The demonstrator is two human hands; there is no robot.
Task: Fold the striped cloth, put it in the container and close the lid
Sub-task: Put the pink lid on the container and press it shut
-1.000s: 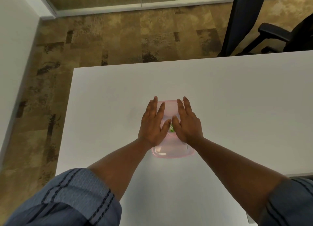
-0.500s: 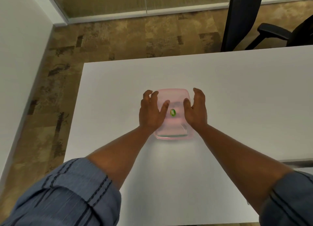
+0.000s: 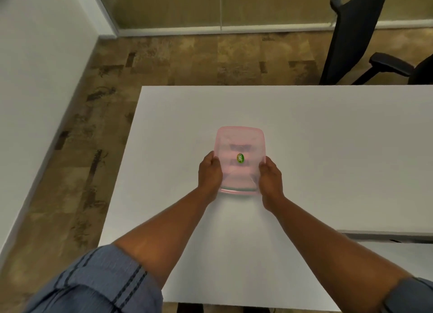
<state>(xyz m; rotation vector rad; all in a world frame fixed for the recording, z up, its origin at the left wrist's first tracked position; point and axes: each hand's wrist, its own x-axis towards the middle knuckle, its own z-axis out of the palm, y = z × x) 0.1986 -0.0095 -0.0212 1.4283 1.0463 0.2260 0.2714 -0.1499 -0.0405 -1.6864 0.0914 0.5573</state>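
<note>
White surface [image 3: 328, 148], bare but for one box. Beyond its far edge, mottled brown carpet [image 3: 187, 59], a pale wall [image 3: 35, 78] to the left, a glass partition [image 3: 210, 5] at the back with a light baseboard. Black office chair [image 3: 351, 43] at the far right corner, armrest jutting out. A second pale tabletop edge low at right.

Container [image 3: 240, 160] between the two hands, resting on the surface. Left hand [image 3: 209, 174] clasped on its left side, right hand [image 3: 269, 179] clasped on its right side, both toward the near end. Fingers [image 3: 212, 157] of the left hand curled over the left rim, thumb side pressed to the wall; fingers of the right hand wrapped likewise on the right rim, touching the lid [image 3: 239, 137]. Far half of the box sticking out past the fingertips, free of any touch. Blue striped sleeves [image 3: 98, 282] rolled above both forearms.

Box pale pink, translucent, rounded-rectangular, lid on top and flush all round as far as can be seen. Small green oval sticker [image 3: 240, 158] at lid centre, between the two sets of fingers. Dim darker bands visible through the plastic, likely the cloth [image 3: 239, 147] inside; pattern too blurred to tell.
</note>
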